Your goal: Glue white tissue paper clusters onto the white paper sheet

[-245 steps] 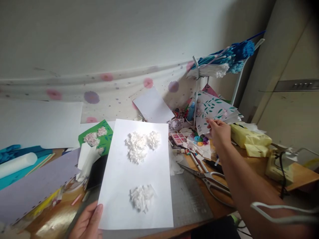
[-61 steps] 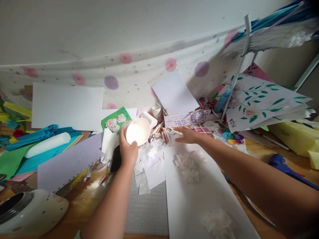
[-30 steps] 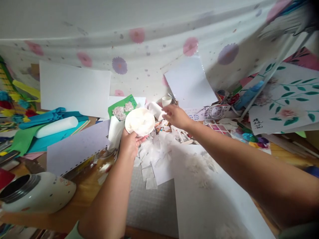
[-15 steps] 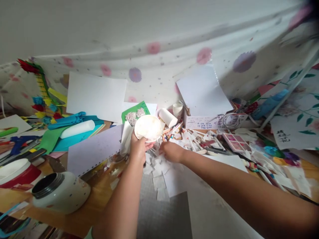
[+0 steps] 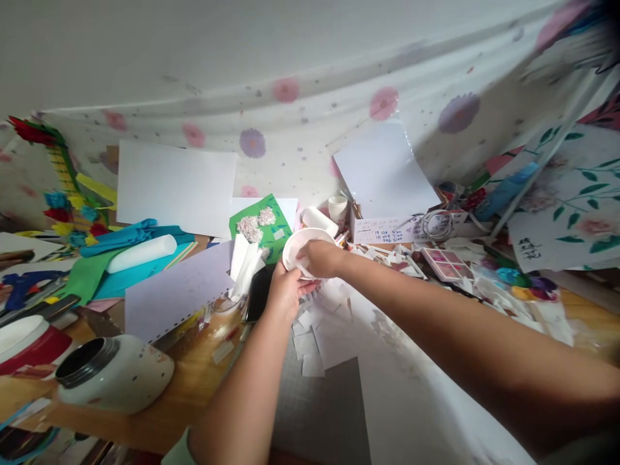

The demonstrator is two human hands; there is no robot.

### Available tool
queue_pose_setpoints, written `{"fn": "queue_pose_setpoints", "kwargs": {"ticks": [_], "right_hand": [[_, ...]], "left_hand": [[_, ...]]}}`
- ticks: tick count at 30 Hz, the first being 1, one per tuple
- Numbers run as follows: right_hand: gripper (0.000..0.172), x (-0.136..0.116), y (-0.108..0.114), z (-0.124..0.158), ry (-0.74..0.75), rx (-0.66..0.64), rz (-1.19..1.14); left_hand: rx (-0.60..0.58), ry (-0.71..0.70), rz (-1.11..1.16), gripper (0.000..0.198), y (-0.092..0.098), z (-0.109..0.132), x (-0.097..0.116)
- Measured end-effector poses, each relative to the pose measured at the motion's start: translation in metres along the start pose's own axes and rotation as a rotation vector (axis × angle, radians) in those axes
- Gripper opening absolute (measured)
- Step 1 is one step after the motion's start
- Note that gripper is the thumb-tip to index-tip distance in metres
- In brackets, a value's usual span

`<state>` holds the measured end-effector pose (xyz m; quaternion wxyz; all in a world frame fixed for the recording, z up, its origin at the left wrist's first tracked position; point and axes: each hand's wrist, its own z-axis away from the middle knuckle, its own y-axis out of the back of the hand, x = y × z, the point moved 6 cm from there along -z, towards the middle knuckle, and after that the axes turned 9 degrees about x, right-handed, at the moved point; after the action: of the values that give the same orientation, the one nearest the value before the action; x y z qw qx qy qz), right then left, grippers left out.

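My left hand [image 5: 287,292] grips a round, shallow white bowl [image 5: 291,248] by its near rim, thumb on top and fingers underneath. Over the right part of that bowl, my right hand [image 5: 322,258] has its fingers bent down inside it. Whatever those fingertips hold, if anything, is hidden. Small squares of white paper [image 5: 305,347] lie on a grey board [image 5: 320,413] below the hands. Behind the bowl is a green card [image 5: 277,223] bearing pinkish, crumbly flower shapes [image 5: 249,228]. A white roll [image 5: 320,221] lies next to a white paper cup [image 5: 338,208].
Left of my arms are a wide-mouthed jar [image 5: 116,373], a red and white tub [image 5: 29,342] and a blue glue gun [image 5: 24,284]. A pink paint palette [image 5: 446,265] sits among clutter on the right. White sheets [image 5: 177,190] lean against the flowered curtain.
My right hand has moved from the pile of paper scraps up into the bowl. The bowl has shifted slightly right and down with my left hand, and the view has turned a little.
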<state>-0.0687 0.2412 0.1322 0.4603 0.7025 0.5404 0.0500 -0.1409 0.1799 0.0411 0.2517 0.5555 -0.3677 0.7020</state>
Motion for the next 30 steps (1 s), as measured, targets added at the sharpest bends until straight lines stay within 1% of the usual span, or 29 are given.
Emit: {"fn": "queue_pose_setpoints", "kwargs": {"ticks": [1, 2, 4, 5, 6, 7, 8, 10, 12, 13, 15, 16, 17, 19, 20, 21, 23, 24, 25, 27, 28, 30], "right_hand": [[0.019, -0.001, 0.002, 0.002, -0.009, -0.033, 0.013], [0.021, -0.001, 0.007, 0.004, -0.018, -0.057, 0.023], [0.031, 0.005, 0.028, 0.006, -0.022, -0.036, 0.024], [0.033, 0.012, 0.040, 0.007, -0.032, 0.010, 0.028], [0.035, 0.023, 0.050, 0.010, -0.090, 0.047, 0.087], [0.036, 0.036, 0.050, 0.016, -0.154, -0.014, 0.180], [0.035, 0.046, 0.046, 0.025, -0.175, -0.082, 0.203], [0.026, 0.061, 0.026, 0.047, -0.155, -0.242, 0.194], [0.042, 0.066, 0.000, 0.072, -0.085, -0.368, 0.181], [0.043, 0.066, -0.013, 0.082, -0.050, -0.413, 0.177], [0.024, 0.060, -0.029, 0.096, 0.022, -0.453, 0.164], [0.016, 0.055, -0.033, 0.100, 0.053, -0.453, 0.156], [0.017, 0.049, -0.035, 0.101, 0.084, -0.444, 0.142], [0.024, 0.033, -0.034, 0.100, 0.153, -0.432, 0.094], [0.025, 0.024, -0.034, 0.100, 0.191, -0.438, 0.062], [0.029, 0.015, -0.036, 0.101, 0.235, -0.462, 0.030], [0.050, 0.000, -0.043, 0.106, 0.323, -0.548, -0.017], [0.056, -0.006, -0.048, 0.110, 0.361, -0.591, -0.032], [0.054, -0.010, -0.054, 0.114, 0.391, -0.627, -0.043], [0.036, -0.013, -0.061, 0.119, 0.422, -0.662, -0.063], [0.030, -0.012, -0.062, 0.120, 0.420, -0.661, -0.075], [0.027, -0.007, -0.054, 0.116, 0.401, -0.650, -0.102]], "left_hand": [[-0.004, 0.004, 0.015, 0.053, 0.000, 0.000, 0.000], [-0.006, 0.008, 0.030, 0.053, 0.000, -0.001, 0.000], [0.000, 0.017, 0.049, 0.051, 0.003, -0.003, 0.001], [0.010, 0.021, 0.052, 0.049, 0.005, -0.005, 0.001], [0.023, 0.024, 0.052, 0.048, 0.007, -0.007, 0.002], [0.038, 0.025, 0.051, 0.047, 0.009, -0.008, 0.003], [0.054, 0.023, 0.051, 0.047, 0.012, -0.010, 0.005], [0.078, 0.011, 0.052, 0.048, 0.016, -0.012, 0.007], [0.090, -0.002, 0.052, 0.049, 0.018, -0.014, 0.009], [0.093, -0.007, 0.050, 0.049, 0.019, -0.014, 0.009], [0.098, -0.012, 0.046, 0.049, 0.019, -0.015, 0.009], [0.102, -0.014, 0.043, 0.049, 0.019, -0.015, 0.009], [0.106, -0.015, 0.040, 0.049, 0.019, -0.016, 0.009], [0.114, -0.021, 0.037, 0.049, 0.020, -0.016, 0.009], [0.116, -0.025, 0.036, 0.049, 0.020, -0.016, 0.009], [0.118, -0.031, 0.036, 0.048, 0.020, -0.017, 0.009], [0.120, -0.044, 0.037, 0.048, 0.021, -0.017, 0.009], [0.122, -0.050, 0.038, 0.048, 0.021, -0.018, 0.009], [0.123, -0.055, 0.037, 0.048, 0.021, -0.018, 0.008], [0.125, -0.059, 0.034, 0.048, 0.022, -0.020, 0.007], [0.125, -0.058, 0.030, 0.048, 0.022, -0.020, 0.007], [0.122, -0.054, 0.020, 0.047, 0.022, -0.021, 0.006]]}}
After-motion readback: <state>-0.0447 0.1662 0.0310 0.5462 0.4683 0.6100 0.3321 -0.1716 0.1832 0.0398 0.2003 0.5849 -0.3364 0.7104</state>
